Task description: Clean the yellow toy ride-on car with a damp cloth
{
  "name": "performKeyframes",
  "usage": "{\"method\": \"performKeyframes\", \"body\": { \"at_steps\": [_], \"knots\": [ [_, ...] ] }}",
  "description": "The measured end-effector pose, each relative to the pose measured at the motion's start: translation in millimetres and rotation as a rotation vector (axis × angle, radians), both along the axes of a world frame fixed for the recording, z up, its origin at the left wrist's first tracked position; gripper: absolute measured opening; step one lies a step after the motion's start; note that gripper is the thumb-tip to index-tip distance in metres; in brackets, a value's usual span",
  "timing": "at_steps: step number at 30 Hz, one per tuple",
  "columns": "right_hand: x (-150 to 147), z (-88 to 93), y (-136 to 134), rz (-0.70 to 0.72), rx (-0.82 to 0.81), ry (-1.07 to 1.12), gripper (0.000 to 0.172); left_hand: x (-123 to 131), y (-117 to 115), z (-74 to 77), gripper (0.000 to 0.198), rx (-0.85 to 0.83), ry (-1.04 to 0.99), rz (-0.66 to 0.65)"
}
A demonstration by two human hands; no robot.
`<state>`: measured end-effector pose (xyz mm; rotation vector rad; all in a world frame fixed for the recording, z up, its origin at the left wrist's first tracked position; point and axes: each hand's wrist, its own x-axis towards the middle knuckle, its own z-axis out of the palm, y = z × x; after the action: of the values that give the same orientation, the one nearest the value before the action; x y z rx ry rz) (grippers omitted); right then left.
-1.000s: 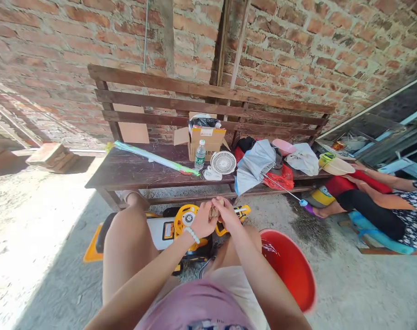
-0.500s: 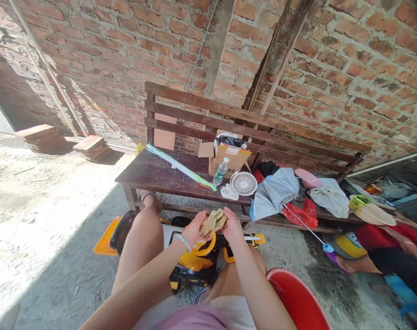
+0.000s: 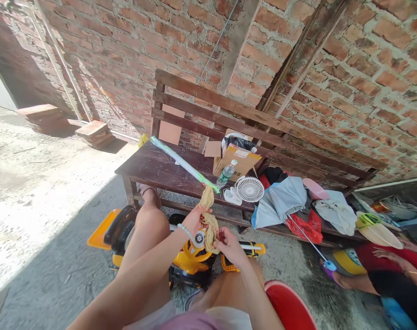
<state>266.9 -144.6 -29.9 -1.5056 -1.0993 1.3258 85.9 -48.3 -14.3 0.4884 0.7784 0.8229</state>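
My left hand (image 3: 193, 222), with a pale bead bracelet at the wrist, grips a long bundle of soft beige-yellow cloth (image 3: 211, 227) by its middle. One end of the cloth sticks up above the fingers, and reddish bits show along it. At its lower end my right hand (image 3: 230, 245) pinches the cloth between bent fingers. What kind of cloth piece it is, I cannot make out. Both hands are above a yellow-and-black ride-on toy vehicle (image 3: 191, 261) between my knees.
A dark wooden bench (image 3: 139, 169) stands ahead with a bottle (image 3: 226, 174), white fan (image 3: 249, 189), cardboard box (image 3: 241, 160) and folded umbrella (image 3: 282, 197). By my right leg is a red bucket (image 3: 287, 305). Another person's arm (image 3: 397, 261) and legs are at far right.
The bunched cloth has been drawn out lengthwise. My left hand keeps its middle, while my right hand has moved down to the lower end. The view has shifted slightly.
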Motion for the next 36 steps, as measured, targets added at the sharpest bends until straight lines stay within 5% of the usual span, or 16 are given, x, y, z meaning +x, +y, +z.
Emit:
{"method": "performKeyframes", "body": {
  "at_steps": [6, 11, 15, 19, 22, 24, 27, 29, 32, 36],
  "knots": [
    [0.8, 12.7, 4.6, -0.082, 0.039, -0.022, 0.048, 1.9, -2.6, 0.9, 0.038, 0.064, 0.029, -0.091],
    [36.4, 32.2, 6.1, -0.512, 0.157, 0.267, 0.046, 3.7, -2.5, -5.0, 0.021, 0.004, 0.202, -0.151],
    [58.5, 48.9, 3.7, -0.683, 0.251, 0.374, 0.044, 3.1, -3.2, -12.9, 0.037, 0.129, 0.395, -0.129],
    [58.7, 61.4, -0.5, -0.588, 0.256, 0.385, 0.048, -1.9, -7.8, -14.6, 0.075, 0.512, 0.662, 0.029],
    [41.7, 63.3, -2.3, -0.515, 0.221, 0.353, 0.044, -2.2, -16.6, -12.6, 0.079, 0.833, 0.549, -0.103],
    [26.2, 61.9, -3.0, -0.409, 0.182, 0.309, 0.042, 1.7, -23.2, -12.7, 0.064, 0.898, 0.435, -0.233],
    [11.1, 60.7, -3.8, -0.187, 0.112, 0.165, 0.043, 10.2, -28.0, -15.4, 0.018, 0.876, 0.437, -0.385],
    [12.4, 61.2, -4.8, -0.113, 0.099, 0.043, 0.043, 14.0, -25.7, -16.8, 0.023, 0.874, 0.524, -0.362],
    [28.1, 59.3, -8.0, -0.107, 0.109, -0.095, 0.039, 13.8, -16.6, -14.5, 0.036, 0.771, 0.505, -0.179],
    [52.1, 42.1, -15.2, -0.316, 0.027, 0.008, 0.044, 2.8, -2.1, -2.7, 0.029, 0.390, 0.161, 0.152]
  ]
}}
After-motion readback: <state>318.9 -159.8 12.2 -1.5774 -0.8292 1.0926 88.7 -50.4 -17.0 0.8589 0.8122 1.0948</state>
